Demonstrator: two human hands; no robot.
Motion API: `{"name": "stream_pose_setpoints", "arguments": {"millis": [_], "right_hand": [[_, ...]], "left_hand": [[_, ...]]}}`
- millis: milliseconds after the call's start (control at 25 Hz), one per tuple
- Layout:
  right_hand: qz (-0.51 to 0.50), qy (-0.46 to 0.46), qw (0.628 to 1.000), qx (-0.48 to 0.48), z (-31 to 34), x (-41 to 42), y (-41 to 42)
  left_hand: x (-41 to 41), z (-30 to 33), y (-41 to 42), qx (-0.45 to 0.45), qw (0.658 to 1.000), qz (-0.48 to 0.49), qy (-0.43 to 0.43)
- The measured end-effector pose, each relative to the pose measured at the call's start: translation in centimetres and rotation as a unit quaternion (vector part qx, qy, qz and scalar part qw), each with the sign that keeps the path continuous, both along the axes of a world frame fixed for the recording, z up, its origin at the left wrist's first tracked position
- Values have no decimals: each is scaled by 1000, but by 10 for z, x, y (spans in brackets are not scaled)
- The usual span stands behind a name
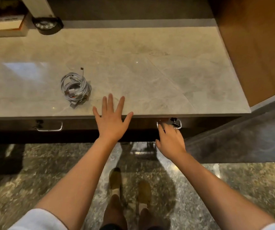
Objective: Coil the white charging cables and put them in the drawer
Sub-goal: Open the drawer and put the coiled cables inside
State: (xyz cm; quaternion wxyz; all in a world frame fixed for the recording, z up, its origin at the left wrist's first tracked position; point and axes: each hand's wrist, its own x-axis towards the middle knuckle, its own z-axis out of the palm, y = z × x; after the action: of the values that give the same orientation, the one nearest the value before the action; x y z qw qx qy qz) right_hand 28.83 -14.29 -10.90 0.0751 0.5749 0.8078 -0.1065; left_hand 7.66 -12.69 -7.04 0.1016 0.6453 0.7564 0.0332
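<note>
Two hands are out in front of me. My left hand [112,119] lies flat with fingers spread wide, its fingertips over the front edge of the counter [150,72]. My right hand [170,140] reaches to the right drawer handle [176,124], fingers curled at the metal bar; whether they actually grip it I cannot tell. White cables [76,87], coiled in a loose bundle, lie on the counter just left of my left hand, apart from it, plugs sticking out at the near side. Below the counter's edge the drawer [199,122] front looks shut. A second handle [50,127] sits farther left. A box [5,27] and a dark round device [47,25] stand at the counter's far left.
</note>
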Motion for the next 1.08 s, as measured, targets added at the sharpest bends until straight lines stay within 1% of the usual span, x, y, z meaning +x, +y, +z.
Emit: {"name": "stream_pose_setpoints", "arguments": {"millis": [80, 160, 280, 400, 600, 760, 880, 1080], "right_hand": [[-28, -10, 999, -29, -17, -7, 2], [-63, -6, 998, -30, -29, -10, -3], [-73, 12, 997, -19, -35, -6, -14], [-85, 12, 995, -45, -34, -5, -33], [-67, -25, 997, -35, -31, 2, -85], [-40, -37, 998, -42, -23, 12, -117], [-40, -51, 995, -78, -17, 15, -133], [-52, -45, 990, -124, -7, 15, -151]], "left_hand": [[-6, -2, -1, -10, 1000, -4, 9], [-9, -2, -1, -12, 1000, -6, 7], [-8, -2, 1, -14, 1000, -6, -3], [-10, 0, 3, -29, 999, -4, -25], [-11, 3, 6, -60, 997, -5, -38], [-10, 4, 6, -59, 998, -10, -34], [-11, 3, 6, -57, 998, -12, -35], [-10, 3, 5, -56, 998, -14, -31]]}}
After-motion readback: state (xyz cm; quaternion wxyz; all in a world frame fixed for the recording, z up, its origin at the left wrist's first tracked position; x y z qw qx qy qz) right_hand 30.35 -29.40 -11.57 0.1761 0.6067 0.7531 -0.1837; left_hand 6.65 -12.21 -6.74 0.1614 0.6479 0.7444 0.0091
